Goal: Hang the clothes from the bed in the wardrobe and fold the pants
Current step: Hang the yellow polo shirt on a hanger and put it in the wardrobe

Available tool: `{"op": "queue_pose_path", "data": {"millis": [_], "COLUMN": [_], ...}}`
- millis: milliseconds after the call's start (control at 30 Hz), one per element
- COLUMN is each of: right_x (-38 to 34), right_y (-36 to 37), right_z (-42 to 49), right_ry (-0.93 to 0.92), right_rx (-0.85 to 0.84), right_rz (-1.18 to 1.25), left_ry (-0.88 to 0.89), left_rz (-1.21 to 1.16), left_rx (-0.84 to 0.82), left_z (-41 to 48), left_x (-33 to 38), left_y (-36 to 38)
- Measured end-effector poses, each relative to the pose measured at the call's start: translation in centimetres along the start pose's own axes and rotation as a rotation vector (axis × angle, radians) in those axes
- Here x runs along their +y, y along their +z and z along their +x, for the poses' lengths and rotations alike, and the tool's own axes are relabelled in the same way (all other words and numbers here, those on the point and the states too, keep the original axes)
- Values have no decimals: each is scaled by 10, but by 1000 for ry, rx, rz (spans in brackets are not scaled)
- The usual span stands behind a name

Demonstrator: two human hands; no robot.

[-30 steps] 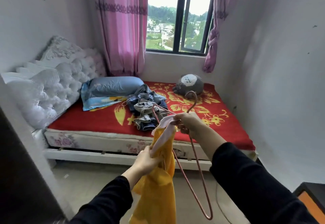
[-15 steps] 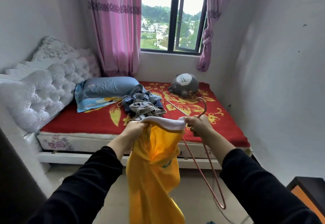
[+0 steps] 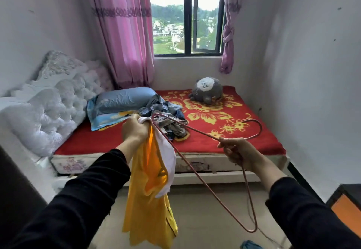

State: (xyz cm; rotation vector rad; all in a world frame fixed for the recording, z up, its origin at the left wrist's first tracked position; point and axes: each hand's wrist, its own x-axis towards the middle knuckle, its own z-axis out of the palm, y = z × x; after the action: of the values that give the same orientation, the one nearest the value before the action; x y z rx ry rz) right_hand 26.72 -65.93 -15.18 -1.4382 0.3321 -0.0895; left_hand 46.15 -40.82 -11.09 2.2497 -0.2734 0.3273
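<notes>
At centre left, the left hand [image 3: 134, 129] has its fingers curled on the collar of the yellow shirt [image 3: 148, 200], which hangs straight down. Behind it, a clothes pile [image 3: 168, 118] lies on the bed [image 3: 117, 139]. The pink hanger [image 3: 196, 172] slants toward lower right with its hook pointing right, and the right hand [image 3: 240, 155] curls round its neck.

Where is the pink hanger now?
Head view, centre: the right hand holds the pink hanger at its neck, in front of the bed, its far end meeting the yellow shirt held by the left hand.
</notes>
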Motion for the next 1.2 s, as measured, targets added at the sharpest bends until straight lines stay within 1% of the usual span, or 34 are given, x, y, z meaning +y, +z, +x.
{"op": "queue_pose_path", "data": {"millis": [133,200,267,333,400,500,567,700,733,767,833,867,900,933,1000,1033,1100,1133,1167,1200], "right_x": [5,5,5,6,7,12,12,3,2,1,-2,-3,-5,-6,-12,-17,-24,-26,-25,-21], "right_y": [7,14,28,50,76,111,127,136,137,136,135,135,136,136,133,127,104,90,77,66], "right_z": [4,5,7,11,17,27,31,35,36,36,34,33,31,30,27,26,24,23,24,26], "right_ry": [18,41,44,0,-66,-130,-141,-167,-186,-213,-269,-292,-315,-336,-340,-302,-170,-103,-55,-13], "right_rx": [-64,-108,-110,-55,43,203,242,292,291,281,226,191,157,123,20,-65,-236,-274,-259,-210], "right_rz": [-21,-98,-183,-225,-266,-479,-533,-345,-324,-301,-265,-272,-296,-338,-424,-436,-393,-358,-336,-345], "left_ry": [-83,-125,-124,-94,-79,-78,-37,73,100,149,302,386,453,491,502,493,507,516,516,516], "left_rz": [-19,-30,-19,-6,-19,-31,-33,-161,-164,-88,266,401,467,479,409,371,346,327,294,260], "left_rx": [57,63,34,-15,-74,-149,-250,-694,-763,-774,-660,-609,-582,-572,-558,-549,-531,-525,-518,-507], "left_z": [8,11,9,3,-4,-18,-28,-38,-39,-38,-34,-33,-33,-34,-33,-31,-27,-24,-21,-18], "left_x": [-8,-12,-13,-13,-11,-5,-3,2,2,2,-3,-4,-5,-5,-5,-5,-7,-8,-10,-11], "left_y": [-10,-15,-17,-13,-8,-5,-7,-21,-24,-25,-24,-23,-22,-20,-18,-17,-20,-23,-25,-29]}}
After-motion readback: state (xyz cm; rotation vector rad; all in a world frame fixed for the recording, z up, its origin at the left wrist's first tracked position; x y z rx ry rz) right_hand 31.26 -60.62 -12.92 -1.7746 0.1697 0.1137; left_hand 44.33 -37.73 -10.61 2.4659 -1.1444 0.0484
